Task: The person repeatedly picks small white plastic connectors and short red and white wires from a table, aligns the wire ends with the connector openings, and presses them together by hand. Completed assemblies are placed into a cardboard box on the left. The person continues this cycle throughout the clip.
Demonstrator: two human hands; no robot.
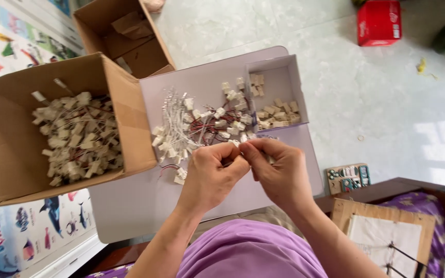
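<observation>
Seen from above, the person's left hand [213, 172] and right hand [278, 170] meet, fingertips pinched together on a small white connector [235, 144] at the near edge of the surface [145, 201]. A wired pile [202, 123] waits mid-surface; the cardboard box [6, 134] at the left edge looks well filled.

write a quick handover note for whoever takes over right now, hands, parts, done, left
Left hand and right hand: pinched together on one small wired connector, mostly hidden by the fingers.
Parts: loose pile of wired white connectors on the lilac board; small beige pieces in the white tray.
Done: big cardboard box, on the left, holds many similar wired pieces.
Left: the pile on the board.
</observation>
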